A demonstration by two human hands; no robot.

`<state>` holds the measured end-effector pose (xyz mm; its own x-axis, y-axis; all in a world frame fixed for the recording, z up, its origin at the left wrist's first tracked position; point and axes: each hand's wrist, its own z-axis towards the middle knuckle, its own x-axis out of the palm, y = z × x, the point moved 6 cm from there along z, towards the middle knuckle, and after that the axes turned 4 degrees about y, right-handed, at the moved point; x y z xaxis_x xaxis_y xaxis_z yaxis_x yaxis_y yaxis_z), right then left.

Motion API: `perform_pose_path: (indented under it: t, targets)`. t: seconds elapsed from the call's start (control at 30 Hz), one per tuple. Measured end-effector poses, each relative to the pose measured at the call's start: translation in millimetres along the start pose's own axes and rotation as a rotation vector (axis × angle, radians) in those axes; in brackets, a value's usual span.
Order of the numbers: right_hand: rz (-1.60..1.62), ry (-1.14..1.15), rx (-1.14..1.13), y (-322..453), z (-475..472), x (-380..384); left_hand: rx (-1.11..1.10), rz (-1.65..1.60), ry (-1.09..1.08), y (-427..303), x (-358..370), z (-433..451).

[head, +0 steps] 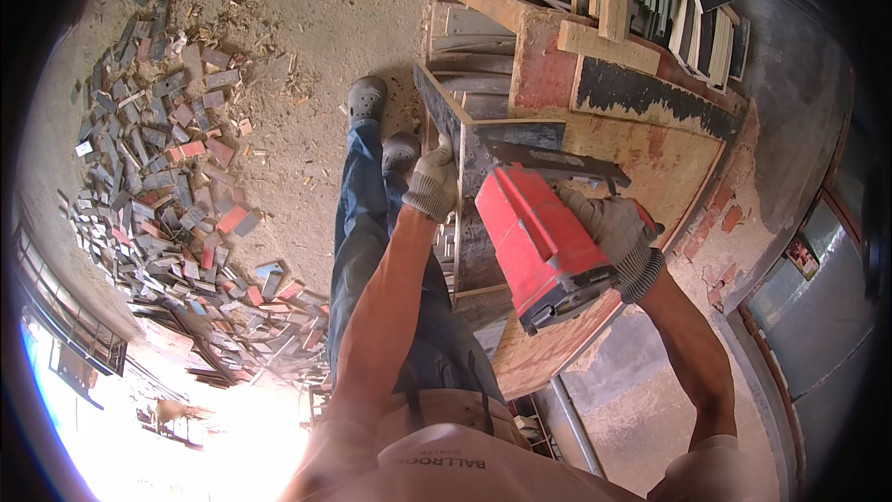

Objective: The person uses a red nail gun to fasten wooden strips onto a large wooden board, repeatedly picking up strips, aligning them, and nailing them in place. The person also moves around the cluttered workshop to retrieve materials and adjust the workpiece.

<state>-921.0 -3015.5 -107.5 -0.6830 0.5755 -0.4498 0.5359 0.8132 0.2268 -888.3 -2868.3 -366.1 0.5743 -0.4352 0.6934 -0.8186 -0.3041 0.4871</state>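
Note:
Wearing a knitted work glove, my right hand [612, 230] grips the handle of a red nail gun [540, 240]. The gun's black magazine [557, 162] lies over a dark-faced wooden board [516, 132], with its nose near the corner where boards meet. My left hand [435, 181], also gloved, holds the edge of the upright board beside that corner. Another dark board [440, 99] slants away from the corner at the far end. Where the nose touches the wood is partly hidden by the gun.
A plywood-topped bench [627, 146] stands against the wall, with wood strips [610, 52] and a rack of narrow boards [700, 35] on it. Many short wood offcuts [174, 153] cover the floor at left. My feet in clogs [367, 99] are beside the bench.

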Motion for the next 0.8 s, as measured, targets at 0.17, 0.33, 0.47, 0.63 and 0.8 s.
perform_pose_path:
  t: [0.17, 0.33, 0.47, 0.63, 0.8]
  targets:
    - [-0.018, -0.076, -0.032, 3, -1, -3, -0.001, -0.038, 0.008, 1, 6, -2]
    - [-0.05, -0.113, -0.059, 2, -2, -4, 0.015, -0.001, -0.016, 2, 13, -5]
    - [-0.045, -0.072, -0.018, -4, -3, 6, 0.031, 0.003, 0.015, 1, 12, -3]
    - [-0.052, -0.016, 0.012, -5, 0, 9, 0.016, 0.018, -0.005, -1, -1, 0]
    - [-0.061, -0.057, -0.03, -2, -1, 5, 0.012, -0.013, -0.02, -1, -6, 3]
